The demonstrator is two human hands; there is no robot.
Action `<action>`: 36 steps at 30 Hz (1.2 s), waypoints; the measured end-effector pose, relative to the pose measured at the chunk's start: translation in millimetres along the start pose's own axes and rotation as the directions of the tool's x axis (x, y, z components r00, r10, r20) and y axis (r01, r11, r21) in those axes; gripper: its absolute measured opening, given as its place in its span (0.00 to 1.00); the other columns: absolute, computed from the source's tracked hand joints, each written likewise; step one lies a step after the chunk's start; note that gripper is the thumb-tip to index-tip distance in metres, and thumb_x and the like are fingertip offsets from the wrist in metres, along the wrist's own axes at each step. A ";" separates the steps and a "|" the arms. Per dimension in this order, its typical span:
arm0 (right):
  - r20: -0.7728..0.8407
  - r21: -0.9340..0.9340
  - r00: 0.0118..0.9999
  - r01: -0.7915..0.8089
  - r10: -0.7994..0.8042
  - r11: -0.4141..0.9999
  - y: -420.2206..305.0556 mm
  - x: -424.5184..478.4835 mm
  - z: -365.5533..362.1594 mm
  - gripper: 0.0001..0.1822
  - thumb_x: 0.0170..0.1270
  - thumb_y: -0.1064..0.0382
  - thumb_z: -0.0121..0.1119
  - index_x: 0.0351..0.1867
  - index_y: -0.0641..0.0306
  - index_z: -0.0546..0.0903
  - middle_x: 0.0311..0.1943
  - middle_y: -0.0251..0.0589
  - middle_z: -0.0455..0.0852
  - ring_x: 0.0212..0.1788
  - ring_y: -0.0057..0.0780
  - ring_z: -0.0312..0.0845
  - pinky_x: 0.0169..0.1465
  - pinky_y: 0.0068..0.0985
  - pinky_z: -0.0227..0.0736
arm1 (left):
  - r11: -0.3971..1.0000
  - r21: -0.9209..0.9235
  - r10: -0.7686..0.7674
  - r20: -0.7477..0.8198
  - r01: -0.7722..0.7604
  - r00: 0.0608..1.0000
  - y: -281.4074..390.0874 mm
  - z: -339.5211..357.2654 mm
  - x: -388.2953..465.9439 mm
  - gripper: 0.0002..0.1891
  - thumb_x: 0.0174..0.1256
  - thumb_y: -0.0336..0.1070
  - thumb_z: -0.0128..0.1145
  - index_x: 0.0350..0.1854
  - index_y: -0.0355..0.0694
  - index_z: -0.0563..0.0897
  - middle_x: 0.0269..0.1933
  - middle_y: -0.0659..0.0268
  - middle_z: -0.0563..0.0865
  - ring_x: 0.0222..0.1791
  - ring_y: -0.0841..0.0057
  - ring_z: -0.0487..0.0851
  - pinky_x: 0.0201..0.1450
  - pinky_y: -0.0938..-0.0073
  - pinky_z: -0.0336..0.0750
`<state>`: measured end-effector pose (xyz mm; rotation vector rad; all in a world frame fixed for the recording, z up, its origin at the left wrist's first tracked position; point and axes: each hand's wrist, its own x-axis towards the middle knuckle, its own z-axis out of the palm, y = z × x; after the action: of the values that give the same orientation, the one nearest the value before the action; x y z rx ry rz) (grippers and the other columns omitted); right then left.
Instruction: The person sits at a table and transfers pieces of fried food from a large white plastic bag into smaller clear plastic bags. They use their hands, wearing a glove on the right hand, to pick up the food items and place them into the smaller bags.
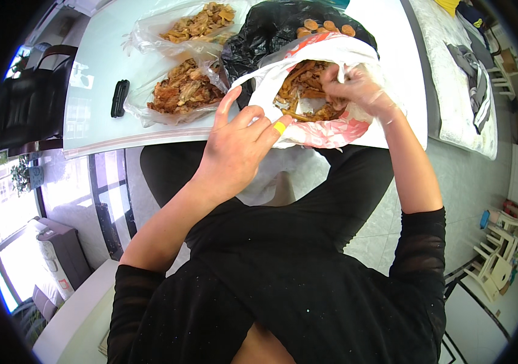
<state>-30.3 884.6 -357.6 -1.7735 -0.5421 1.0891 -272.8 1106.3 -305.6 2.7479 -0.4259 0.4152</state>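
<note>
A white plastic bag with red print [336, 132] stands with its mouth spread at the table's front edge. Brown cooked meat pieces [306, 79] fill it, with something pale among them. My left hand [238, 148] grips the bag's left side; one finger hooks the handle, and a yellow band circles another. Over the right part of the mouth is my right hand [359, 88], blurred, apparently in a thin clear plastic glove. Its fingertips reach in among the meat, and whether they pinch a piece is not clear.
Clear bags hold shredded cooked meat [202, 22] and darker meat [186, 91] to the left. Behind, a black plastic bag [259, 32] carries round brown pieces [327, 27]. A black case [119, 98] lies on the white table [99, 54]. A black chair [31, 104] stands left.
</note>
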 end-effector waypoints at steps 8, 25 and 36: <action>0.085 -0.980 0.996 0.086 -0.013 0.179 13.6 -1.5 41.9 0.22 0.60 0.71 0.61 0.56 0.51 0.88 0.52 0.43 0.91 0.52 0.46 0.88 0.56 0.39 0.81 | 1.000 0.028 0.013 -0.022 -0.012 1.000 -2.0 1.5 0.1 0.28 0.56 0.25 0.61 0.64 0.42 0.84 0.37 0.68 0.85 0.52 0.70 0.82 0.80 0.42 0.55; 0.109 0.636 0.990 -0.005 -0.084 0.771 -21.8 -29.1 31.0 0.14 0.68 0.72 0.67 0.51 0.60 0.77 0.40 0.39 0.85 0.36 0.27 0.84 0.45 0.26 0.84 | 1.000 -0.006 -0.001 -0.052 0.000 0.999 -8.1 -4.7 3.0 0.30 0.55 0.25 0.63 0.65 0.42 0.83 0.43 0.65 0.84 0.56 0.66 0.82 0.79 0.38 0.53; 0.018 0.322 0.999 0.037 -0.045 0.946 -176.9 65.2 63.9 0.18 0.68 0.60 0.72 0.50 0.55 0.73 0.41 0.38 0.83 0.34 0.25 0.84 0.35 0.20 0.82 | 0.893 0.276 -0.232 -0.392 0.354 0.890 -97.8 -64.9 22.8 0.21 0.58 0.23 0.57 0.55 0.44 0.86 0.55 0.64 0.85 0.67 0.61 0.78 0.80 0.41 0.52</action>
<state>-34.2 1044.2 -238.6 -1.4594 -0.3887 1.1034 -234.1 1212.3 -266.1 2.9048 0.1809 0.9523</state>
